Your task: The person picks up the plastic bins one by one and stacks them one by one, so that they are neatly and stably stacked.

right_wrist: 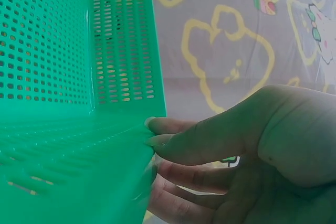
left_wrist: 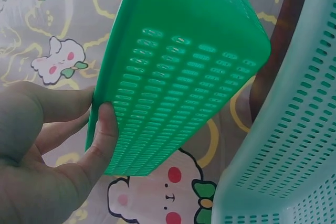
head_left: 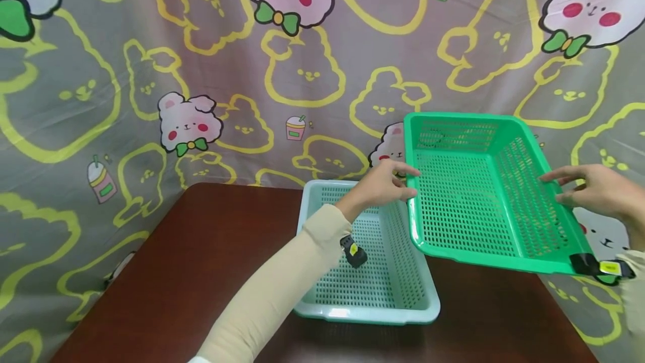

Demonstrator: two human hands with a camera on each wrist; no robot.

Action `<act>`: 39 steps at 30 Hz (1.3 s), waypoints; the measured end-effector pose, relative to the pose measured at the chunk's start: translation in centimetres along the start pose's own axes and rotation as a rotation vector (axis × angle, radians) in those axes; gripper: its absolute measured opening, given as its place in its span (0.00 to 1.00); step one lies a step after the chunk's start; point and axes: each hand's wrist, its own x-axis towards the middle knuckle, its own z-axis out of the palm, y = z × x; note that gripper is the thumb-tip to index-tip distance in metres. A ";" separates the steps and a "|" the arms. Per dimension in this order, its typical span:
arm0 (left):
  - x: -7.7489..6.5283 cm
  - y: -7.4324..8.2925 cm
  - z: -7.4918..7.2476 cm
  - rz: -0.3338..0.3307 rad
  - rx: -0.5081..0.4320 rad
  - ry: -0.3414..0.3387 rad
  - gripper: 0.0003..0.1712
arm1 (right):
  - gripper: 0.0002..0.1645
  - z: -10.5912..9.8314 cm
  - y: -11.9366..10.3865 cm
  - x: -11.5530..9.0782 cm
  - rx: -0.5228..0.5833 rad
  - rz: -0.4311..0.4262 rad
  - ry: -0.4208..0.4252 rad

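A green perforated plastic basket (head_left: 458, 200) is held up in the air, tilted with its inside facing the head camera. My left hand (head_left: 383, 184) pinches its left rim between thumb and fingers; the left wrist view shows the basket's slotted outer wall (left_wrist: 173, 77) beside that hand (left_wrist: 58, 150). On the opposite side, my right hand (head_left: 599, 189) pinches the right rim, and the right wrist view has thumb and fingertips (right_wrist: 163, 140) at the edge. Below and left, a pale mint basket (head_left: 353, 290) stands on the table, partly hidden by my left forearm.
The dark reddish-brown table (head_left: 201, 251) extends left of the mint basket and in front of it. Behind hangs a grey curtain (head_left: 227, 71) with cartoon bears and bunnies, close to the table's back edge.
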 end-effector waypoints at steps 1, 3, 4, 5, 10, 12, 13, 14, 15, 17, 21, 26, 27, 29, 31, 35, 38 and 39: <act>-0.1 0.0 -0.1 0.008 0.003 0.003 0.24 | 0.26 0.1 0.0 0.1 0.007 0.000 -0.002; -0.2 0.1 -0.4 0.011 0.012 0.008 0.24 | 0.26 0.2 0.0 0.2 0.013 -0.001 -0.003; -0.3 0.1 -0.5 0.007 0.011 0.009 0.25 | 0.26 0.2 0.0 0.3 0.015 -0.003 -0.001; -0.4 0.0 -0.6 0.005 0.005 0.007 0.25 | 0.26 0.2 -0.1 0.3 0.017 -0.007 -0.001; -0.6 -0.3 -1.2 0.013 -0.026 0.006 0.25 | 0.25 0.3 -0.5 0.7 0.025 -0.027 -0.001; -0.8 -0.4 -1.4 0.023 -0.024 0.012 0.25 | 0.26 0.3 -0.8 1.0 0.022 -0.029 -0.009; -0.8 -0.5 -1.6 0.022 -0.023 0.016 0.25 | 0.26 0.3 -0.9 1.2 0.018 -0.026 -0.013; -1.0 -0.6 -1.7 0.021 -0.018 0.020 0.24 | 0.26 0.2 -1.1 1.4 0.018 -0.028 -0.020; -1.1 -0.7 -1.9 0.017 -0.015 0.024 0.24 | 0.25 0.2 -1.3 1.6 0.013 -0.029 -0.023; -1.3 -0.8 -2.3 0.003 -0.018 0.031 0.24 | 0.26 0.1 -1.8 1.9 0.012 -0.032 -0.030; -1.6 -1.2 -3.0 -0.009 -0.020 0.040 0.25 | 0.26 0.1 -2.7 2.4 0.012 -0.026 -0.046; -2.0 -1.4 -3.8 -0.008 -0.007 0.045 0.25 | 0.26 0.2 -3.5 2.8 0.025 -0.027 -0.067; -2.0 -1.4 -3.9 -0.010 -0.003 0.047 0.25 | 0.27 0.2 -3.6 2.9 0.026 -0.033 -0.070; -2.2 -1.5 -4.3 -0.017 -0.002 0.055 0.25 | 0.27 0.3 -3.9 3.1 0.033 -0.043 -0.074; -2.5 -1.5 -4.6 -0.028 -0.002 0.062 0.25 | 0.27 0.5 -4.2 3.3 0.043 -0.056 -0.077; -3.2 -1.5 -5.4 -0.050 0.022 0.076 0.25 | 0.27 0.7 -4.8 3.7 0.047 -0.091 -0.079; -3.7 -1.6 -6.0 -0.061 0.049 0.082 0.26 | 0.27 0.9 -5.2 3.8 0.041 -0.119 -0.081; -3.8 -1.6 -6.2 -0.066 0.052 0.084 0.26 | 0.27 1.0 -5.4 3.8 0.043 -0.125 -0.082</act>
